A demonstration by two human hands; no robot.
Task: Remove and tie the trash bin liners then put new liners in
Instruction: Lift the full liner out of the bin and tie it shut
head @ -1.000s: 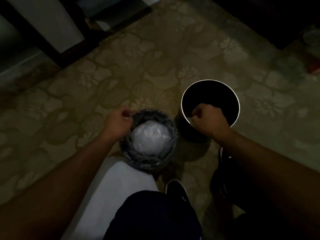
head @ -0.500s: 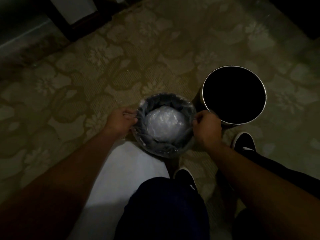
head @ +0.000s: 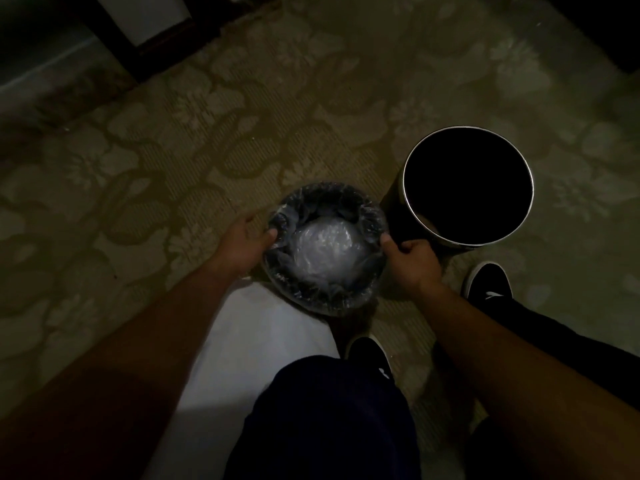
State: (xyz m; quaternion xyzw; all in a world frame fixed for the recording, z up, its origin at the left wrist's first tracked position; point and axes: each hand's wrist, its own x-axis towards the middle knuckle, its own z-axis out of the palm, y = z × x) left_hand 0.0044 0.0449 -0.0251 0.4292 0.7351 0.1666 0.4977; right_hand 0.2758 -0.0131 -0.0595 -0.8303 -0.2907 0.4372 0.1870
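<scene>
The right hand [head: 410, 258] has moved since a second ago: then it was at the rim of the empty bin [head: 398, 216], and now it is at the right side of the lined bin [head: 346, 303]. The left hand [head: 242, 242] was closed on the left edge then, and now its fingers are looser.

There are two bins, and both stand upright on the carpet [head: 173, 140], just beside each other. The lined bin is the smaller one and is nearer to the person. The empty bin is to its right and a little farther, with a bright rim and a black inside.

There is one liner [head: 304, 209]. It is dark and thin, it sits in the lined bin, and its edge is folded out over the whole rim. One wad [head: 327, 249] of pale crumpled plastic lies inside it, in the middle.

Both hands are at this bin, one on each side. The left hand is relaxed, with the fingers spread along the outside and only the thumb touching the liner's edge. The right hand is curled narrowly and pinches the liner's edge between the thumb and the fingers.

Two black shoes are in view, one [head: 369, 355] below the lined bin and one [head: 490, 282] below the empty bin. One white sheet [head: 263, 341] lies on the carpet under the left arm. Dark furniture [head: 138, 46] stands at the top left.
</scene>
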